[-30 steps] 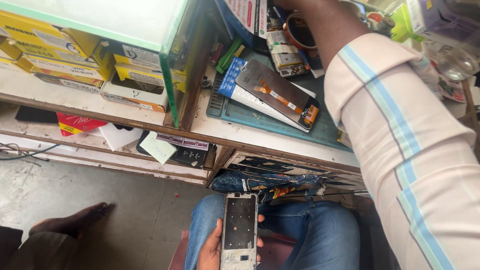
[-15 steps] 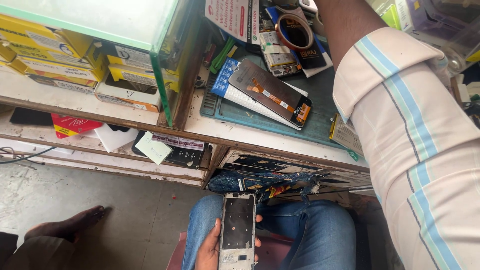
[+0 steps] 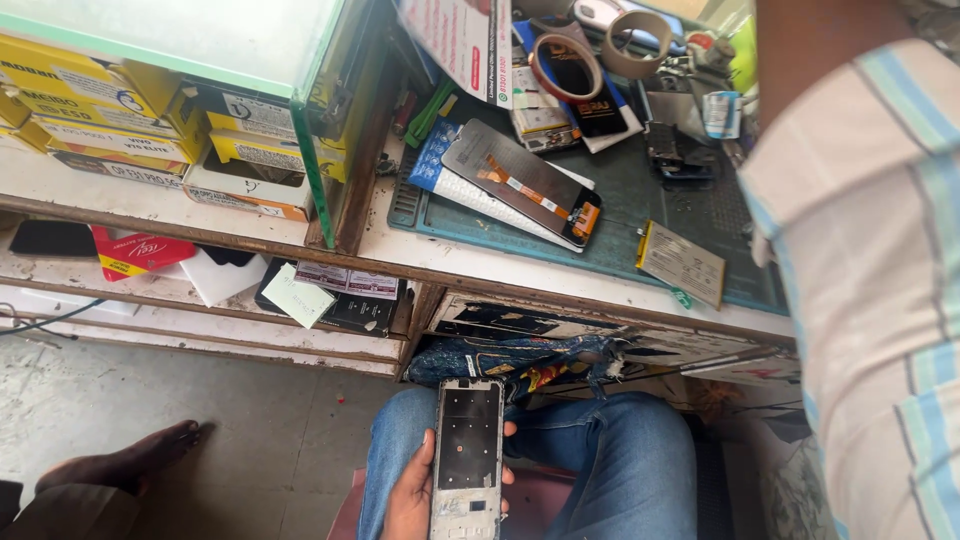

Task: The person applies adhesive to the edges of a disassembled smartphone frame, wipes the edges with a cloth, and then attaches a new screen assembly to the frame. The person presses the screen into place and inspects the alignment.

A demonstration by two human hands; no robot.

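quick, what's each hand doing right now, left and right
Left hand: closed around a stripped phone frame over the lap.
Right hand: out of view; only its striped sleeve shows.

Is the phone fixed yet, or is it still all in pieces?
Still in pieces. Done: the phone frame is opened up and bare, with no screen on it. In hand: the left hand holds it over the lap; the right hand is out of view. Left: the screen panel and battery lie loose on the green mat.
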